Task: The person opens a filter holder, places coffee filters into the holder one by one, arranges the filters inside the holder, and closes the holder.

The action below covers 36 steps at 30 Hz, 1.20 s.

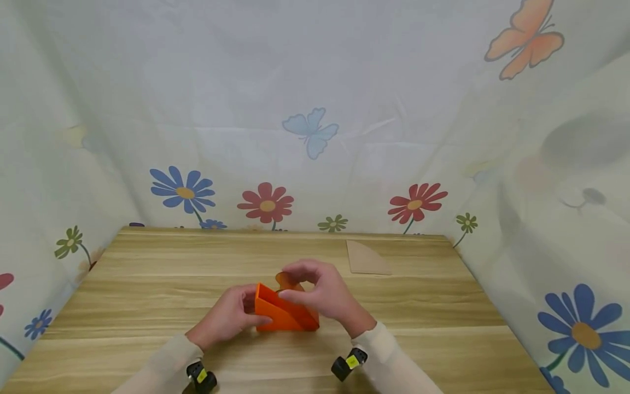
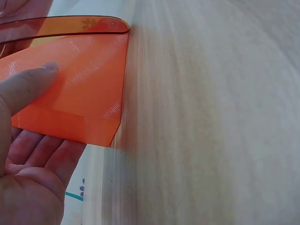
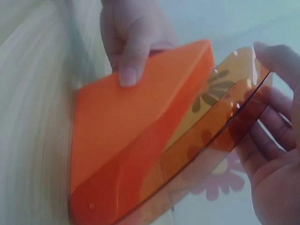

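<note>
An orange wedge-shaped plastic box stands on the wooden table, with a see-through amber lid hinged at its lower right corner. My left hand grips the box's left end, thumb on the near face and fingers behind. In the right wrist view, the lid is swung partly away from the box, leaving a gap between them. My right hand holds the free end of the lid between thumb and fingers. The left wrist view shows my left thumb flat against the box.
A flat tan wedge-shaped piece, like a pizza slice, lies on the table toward the back right. The wooden table is enclosed by a pale curtain printed with flowers and butterflies. A small camera is strapped to each wrist.
</note>
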Motion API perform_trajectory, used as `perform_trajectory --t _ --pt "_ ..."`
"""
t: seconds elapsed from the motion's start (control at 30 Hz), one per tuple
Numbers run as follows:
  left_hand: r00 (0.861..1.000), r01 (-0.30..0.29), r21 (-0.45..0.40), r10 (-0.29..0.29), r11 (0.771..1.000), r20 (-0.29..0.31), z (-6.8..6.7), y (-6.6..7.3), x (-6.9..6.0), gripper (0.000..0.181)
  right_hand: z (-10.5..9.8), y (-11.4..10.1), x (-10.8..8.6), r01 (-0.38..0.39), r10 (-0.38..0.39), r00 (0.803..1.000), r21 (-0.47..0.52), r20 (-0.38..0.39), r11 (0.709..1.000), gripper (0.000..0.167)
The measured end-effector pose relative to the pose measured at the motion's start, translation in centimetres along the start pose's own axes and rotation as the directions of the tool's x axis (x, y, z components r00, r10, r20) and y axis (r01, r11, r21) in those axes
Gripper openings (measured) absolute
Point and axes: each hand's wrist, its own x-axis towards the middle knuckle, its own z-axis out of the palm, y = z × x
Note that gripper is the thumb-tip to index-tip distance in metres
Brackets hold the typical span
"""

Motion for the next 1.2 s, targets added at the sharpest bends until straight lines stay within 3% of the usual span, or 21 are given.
perform_trajectory --t 0.53,1.2 --pt "0.997 0.071 -0.018 -0.071 0.997 -0.014 0.1 0.3 0.0 0.048 -3.7 2.8 -2.2 0.117 -0.102 0.991 0.177 -0.088 0.977 0.039" --pt "0.999 0.049 -0.030 -0.049 0.998 0.002 -0.1 0.2 0.2 0.047 -6.7 4.8 -4.7 0.215 -0.187 0.973 0.244 -0.131 0.946 0.043"
